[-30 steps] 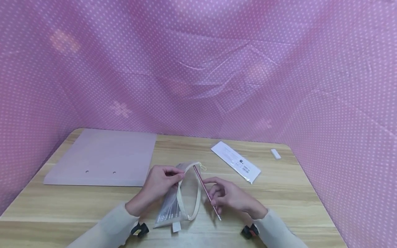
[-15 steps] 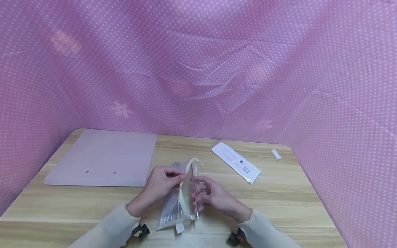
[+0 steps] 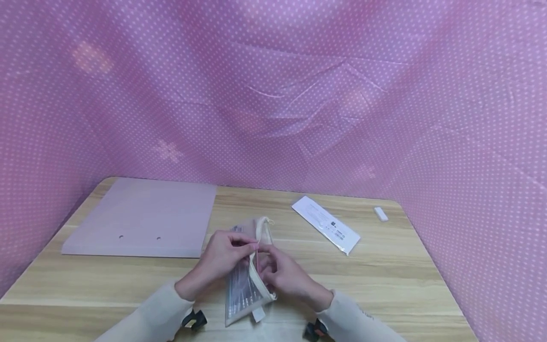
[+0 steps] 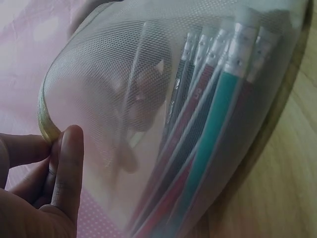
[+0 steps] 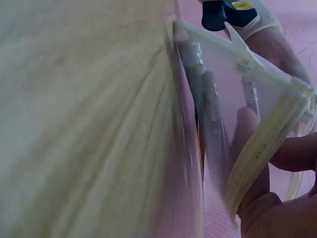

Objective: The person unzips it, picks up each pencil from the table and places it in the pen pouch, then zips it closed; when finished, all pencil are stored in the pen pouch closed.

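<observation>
Upright on the table is a see-through mesh zip pouch (image 3: 261, 286) with a cream zipper band, its mouth open toward the right. Pencils with metal ends, one a teal pencil (image 4: 215, 129), show through the mesh in the left wrist view. My left hand (image 3: 222, 251) pinches the zipper edge near the top between thumb and finger. Fingers of my right hand (image 3: 284, 273) reach into the mouth, gripping a pink pencil (image 3: 257, 262). That pencil is mostly hidden by band and fingers; its outline shows faintly through the mesh.
A pale pink folder-like board (image 3: 145, 213) with two holes lies at the left. Behind to the right are a white packaged strip (image 3: 326, 224) with a barcode and a small white block (image 3: 381, 213). Pink dotted cloth (image 3: 273, 95) surrounds the wooden table (image 3: 376, 285).
My right hand has moved left with the pink pencil, from beside the pouch into its mouth. The pouch has turned slightly and its mouth looks narrower. My left hand keeps its pinch.
</observation>
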The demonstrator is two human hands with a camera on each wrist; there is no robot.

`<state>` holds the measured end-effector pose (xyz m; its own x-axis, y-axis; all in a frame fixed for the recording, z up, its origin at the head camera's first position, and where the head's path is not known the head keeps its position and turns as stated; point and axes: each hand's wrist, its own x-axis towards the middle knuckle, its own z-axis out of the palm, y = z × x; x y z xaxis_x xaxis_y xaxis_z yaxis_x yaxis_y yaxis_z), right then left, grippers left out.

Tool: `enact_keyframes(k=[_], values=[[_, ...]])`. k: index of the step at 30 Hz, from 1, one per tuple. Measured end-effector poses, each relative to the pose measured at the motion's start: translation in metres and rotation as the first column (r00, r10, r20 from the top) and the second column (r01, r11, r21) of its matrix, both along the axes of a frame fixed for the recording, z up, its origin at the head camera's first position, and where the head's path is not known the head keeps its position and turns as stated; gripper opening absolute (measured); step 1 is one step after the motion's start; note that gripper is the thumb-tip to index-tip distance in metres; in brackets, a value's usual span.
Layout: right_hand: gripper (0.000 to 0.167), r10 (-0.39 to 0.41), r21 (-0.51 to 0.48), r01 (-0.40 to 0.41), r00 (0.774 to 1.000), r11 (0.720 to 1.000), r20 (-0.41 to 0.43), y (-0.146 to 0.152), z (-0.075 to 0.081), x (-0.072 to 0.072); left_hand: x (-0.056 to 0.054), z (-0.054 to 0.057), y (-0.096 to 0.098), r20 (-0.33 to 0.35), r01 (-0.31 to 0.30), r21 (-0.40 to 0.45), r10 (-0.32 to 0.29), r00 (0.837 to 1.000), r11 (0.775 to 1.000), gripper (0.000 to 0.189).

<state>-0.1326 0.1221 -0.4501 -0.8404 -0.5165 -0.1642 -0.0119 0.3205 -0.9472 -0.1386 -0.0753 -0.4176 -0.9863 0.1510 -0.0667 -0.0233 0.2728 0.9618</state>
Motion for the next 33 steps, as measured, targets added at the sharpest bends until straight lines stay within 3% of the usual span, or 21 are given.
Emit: enact_keyframes(k=[4, 13, 21, 24, 27, 29, 31, 33], values=[[0.072, 0.008, 0.077, -0.004, 0.998, 0.997, -0.056, -0.003, -0.001, 0.001, 0.0, 0.0, 0.0, -0.002, -0.025, 0.008, 0.025, 1.0, 1.0, 0.014], [0.053, -0.03, 0.092, 0.031, 1.0, 0.995, -0.005, 0.005, 0.007, -0.001, 0.0, -0.003, 0.0, -0.009, -0.01, 0.017, 0.01, 1.0, 1.0, 0.017], [0.042, -0.088, -0.036, 0.087, 0.996, 0.996, -0.022, 0.016, 0.012, -0.011, 0.0, -0.002, 0.001, -0.005, -0.001, 0.024, 0.001, 1.0, 1.0, 0.017], [0.032, -0.193, -0.052, 0.187, 0.97, 0.981, -0.149, 0.02, 0.011, -0.022, -0.001, -0.001, 0.001, 0.007, -0.01, 0.015, 0.01, 1.0, 1.0, 0.017], [0.026, -0.319, -0.044, 0.32, 0.902, 0.946, -0.292, 0.026, 0.009, -0.038, -0.001, 0.0, 0.002, 0.016, -0.023, 0.003, 0.023, 1.0, 1.0, 0.016], [0.028, -0.369, -0.037, 0.378, 0.869, 0.925, -0.33, 0.03, 0.008, -0.049, -0.001, 0.0, 0.002, 0.014, -0.027, -0.008, 0.027, 1.0, 1.0, 0.015], [0.033, -0.378, -0.028, 0.39, 0.87, 0.92, -0.317, 0.034, 0.006, -0.058, -0.001, -0.001, 0.003, 0.01, -0.029, -0.015, 0.029, 1.0, 0.999, 0.014], [0.04, -0.344, -0.012, 0.357, 0.891, 0.934, -0.295, 0.036, 0.005, -0.064, -0.001, -0.001, 0.004, 0.003, -0.031, -0.016, 0.031, 1.0, 0.999, 0.014]])
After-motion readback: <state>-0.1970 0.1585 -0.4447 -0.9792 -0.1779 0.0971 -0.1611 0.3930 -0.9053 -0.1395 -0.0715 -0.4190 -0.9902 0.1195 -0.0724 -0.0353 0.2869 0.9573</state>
